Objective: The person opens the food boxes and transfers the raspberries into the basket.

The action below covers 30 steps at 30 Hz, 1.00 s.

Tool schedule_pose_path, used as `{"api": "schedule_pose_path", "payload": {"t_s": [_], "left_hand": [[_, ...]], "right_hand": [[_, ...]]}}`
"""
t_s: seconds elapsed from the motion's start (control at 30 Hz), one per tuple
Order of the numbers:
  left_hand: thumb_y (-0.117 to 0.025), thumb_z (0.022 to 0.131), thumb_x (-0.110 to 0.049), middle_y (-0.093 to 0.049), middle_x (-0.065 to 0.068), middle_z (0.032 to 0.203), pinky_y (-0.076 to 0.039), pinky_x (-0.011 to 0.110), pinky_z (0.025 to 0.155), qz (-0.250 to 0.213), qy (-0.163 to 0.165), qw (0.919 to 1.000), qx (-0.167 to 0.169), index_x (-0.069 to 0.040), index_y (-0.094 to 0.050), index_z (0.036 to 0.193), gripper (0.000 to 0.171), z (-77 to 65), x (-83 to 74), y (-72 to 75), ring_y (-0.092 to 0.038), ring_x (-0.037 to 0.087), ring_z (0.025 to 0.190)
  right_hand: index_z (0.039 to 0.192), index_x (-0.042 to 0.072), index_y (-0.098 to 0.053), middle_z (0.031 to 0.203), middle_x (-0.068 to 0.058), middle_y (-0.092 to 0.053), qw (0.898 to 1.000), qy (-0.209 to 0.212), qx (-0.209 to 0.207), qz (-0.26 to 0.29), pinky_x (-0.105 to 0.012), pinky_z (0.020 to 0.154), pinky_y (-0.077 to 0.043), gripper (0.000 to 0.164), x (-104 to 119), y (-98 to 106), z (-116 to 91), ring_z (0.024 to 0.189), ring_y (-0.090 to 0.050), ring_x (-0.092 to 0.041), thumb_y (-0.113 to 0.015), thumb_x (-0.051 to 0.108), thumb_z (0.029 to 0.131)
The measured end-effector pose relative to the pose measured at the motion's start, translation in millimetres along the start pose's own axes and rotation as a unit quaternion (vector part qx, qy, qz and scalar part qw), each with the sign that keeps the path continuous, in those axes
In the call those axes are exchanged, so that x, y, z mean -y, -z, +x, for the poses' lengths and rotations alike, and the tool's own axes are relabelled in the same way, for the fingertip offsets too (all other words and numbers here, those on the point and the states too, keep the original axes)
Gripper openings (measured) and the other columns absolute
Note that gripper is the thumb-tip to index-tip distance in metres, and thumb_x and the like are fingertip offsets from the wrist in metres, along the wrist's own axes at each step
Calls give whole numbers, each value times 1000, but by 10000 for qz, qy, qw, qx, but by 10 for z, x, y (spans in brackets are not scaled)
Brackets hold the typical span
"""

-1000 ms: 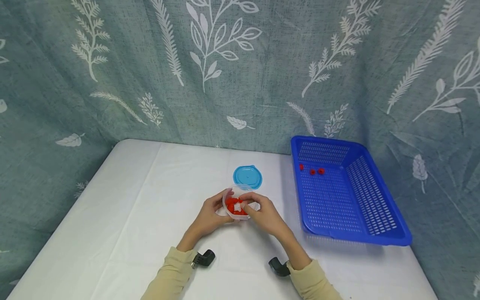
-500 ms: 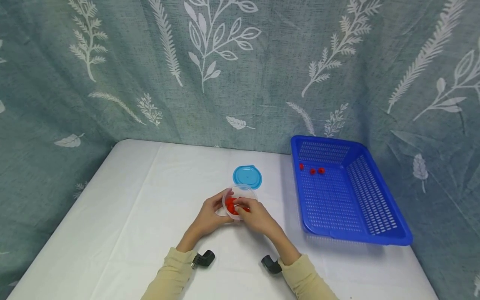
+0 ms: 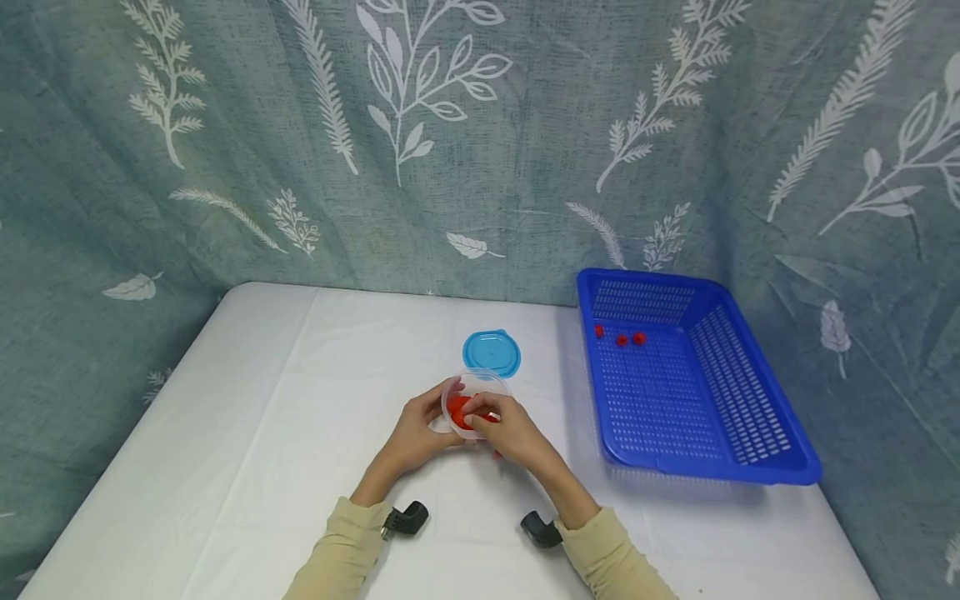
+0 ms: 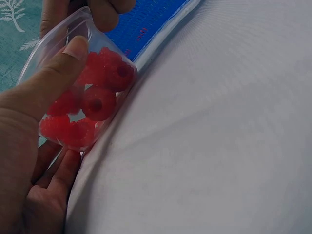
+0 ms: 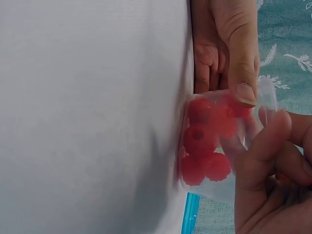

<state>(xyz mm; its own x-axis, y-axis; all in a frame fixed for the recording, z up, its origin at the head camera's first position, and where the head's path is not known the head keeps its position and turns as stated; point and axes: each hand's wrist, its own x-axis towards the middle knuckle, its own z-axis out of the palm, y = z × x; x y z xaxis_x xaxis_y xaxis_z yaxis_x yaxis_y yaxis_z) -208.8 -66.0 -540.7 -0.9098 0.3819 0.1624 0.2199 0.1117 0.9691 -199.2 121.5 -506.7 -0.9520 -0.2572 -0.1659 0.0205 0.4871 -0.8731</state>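
A small clear plastic container (image 3: 476,382) holds several red raspberries (image 4: 100,102). My left hand (image 3: 418,429) grips it from the left, its thumb lying along the clear wall in the left wrist view. The fingers of my right hand (image 3: 510,429) reach over the rim into the container. Its other fingers are curled, and a bit of red, seemingly a raspberry (image 5: 281,177), shows between them in the right wrist view. What the thumb and index fingertip touch inside is partly hidden. Just behind the container lies a round blue lid (image 3: 491,352).
A blue plastic basket (image 3: 701,458) stands at the right of the white-covered table (image 3: 300,400), with a few raspberries (image 3: 638,338) near its far left corner. A green leaf-patterned curtain (image 3: 480,167) hangs behind the table.
My right hand has shifted slightly left and deeper over the container, and its fingertips have drawn in among the raspberries. My left hand keeps its grip. The head view has shifted slightly.
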Motion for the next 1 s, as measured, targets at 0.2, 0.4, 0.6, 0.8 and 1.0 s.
{"api": "schedule_pose_path", "payload": {"t_s": [0.2, 0.4, 0.6, 0.8, 1.0], "left_hand": [[-87, 77, -1, -53, 20, 149, -40, 45, 116, 10, 42, 10000, -16, -1, -43, 153, 88, -3, 16, 0, -49, 34, 141], [-87, 75, 1, -53, 19, 149, -39, 44, 117, 53, 24, 9999, -94, -4, -43, 153, 90, 53, 246, -23, -49, 34, 141], [-90, 74, -4, -55, 14, 148, -41, 40, 116, 119, -158, 9998, -97, -10, -46, 153, 91, 87, 415, -23, -50, 30, 140], [-91, 75, -12, -56, 9, 149, -40, 37, 117, 140, -217, 9996, -60, -16, -46, 153, 90, 79, 430, -17, -49, 27, 141], [-90, 77, -13, -55, 11, 149, -39, 38, 118, 214, -239, 9995, -49, -14, -45, 154, 90, 74, 440, -17, -48, 26, 142]], "right_hand": [[100, 6, -67, 96, -9, -68, 9999, 22, 33, 109, -21, 40, -45, 8, -14, -4, 20, 64, -56, -26, -64, 13, 99], [104, 6, -66, 106, -11, -67, 9998, -13, 91, 157, -21, 42, -43, 9, -25, 8, 34, 71, -58, -24, -65, 13, 98], [120, 2, -68, 118, -15, -66, 9997, -26, 222, 47, -20, 42, -42, 24, -22, 36, 38, 59, -51, -18, -61, 11, 99], [121, 0, -70, 119, -16, -63, 9995, -134, 231, -194, -20, 43, -44, 28, -23, 40, 40, 53, -46, -15, -64, 16, 100], [112, 3, -71, 120, -15, -63, 9997, 59, 231, -74, -22, 43, -44, 17, -50, 36, 39, 65, -52, -16, -63, 11, 99]]}}
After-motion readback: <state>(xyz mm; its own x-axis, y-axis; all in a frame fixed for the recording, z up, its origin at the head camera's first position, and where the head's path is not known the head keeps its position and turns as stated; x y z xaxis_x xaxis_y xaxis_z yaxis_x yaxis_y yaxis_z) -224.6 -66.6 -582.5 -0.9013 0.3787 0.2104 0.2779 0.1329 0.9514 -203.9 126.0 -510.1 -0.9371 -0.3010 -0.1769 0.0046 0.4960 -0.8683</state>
